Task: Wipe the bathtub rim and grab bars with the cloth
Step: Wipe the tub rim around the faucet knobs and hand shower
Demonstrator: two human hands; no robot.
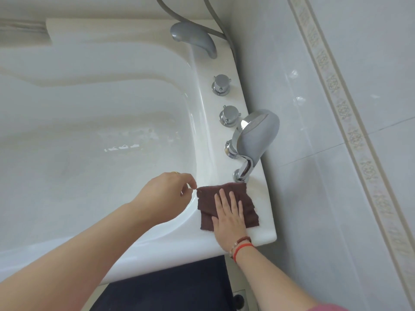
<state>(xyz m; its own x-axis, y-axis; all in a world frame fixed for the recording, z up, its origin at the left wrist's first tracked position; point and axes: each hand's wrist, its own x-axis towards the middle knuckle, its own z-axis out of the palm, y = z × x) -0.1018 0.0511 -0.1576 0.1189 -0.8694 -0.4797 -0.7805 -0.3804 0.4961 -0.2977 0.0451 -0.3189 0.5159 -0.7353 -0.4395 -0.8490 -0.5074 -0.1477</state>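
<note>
On white bathtub rim (258,234): dark brown folded cloth (248,202), long axis toward chrome shower handset (258,133). Right hand (229,215) flat on it, fingers straight. Left hand (167,194) pinching cloth's far-left corner.

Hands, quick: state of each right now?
Left hand: pinching the corner of the cloth.
Right hand: open, fingers flat, pressing the cloth onto the rim.
</note>
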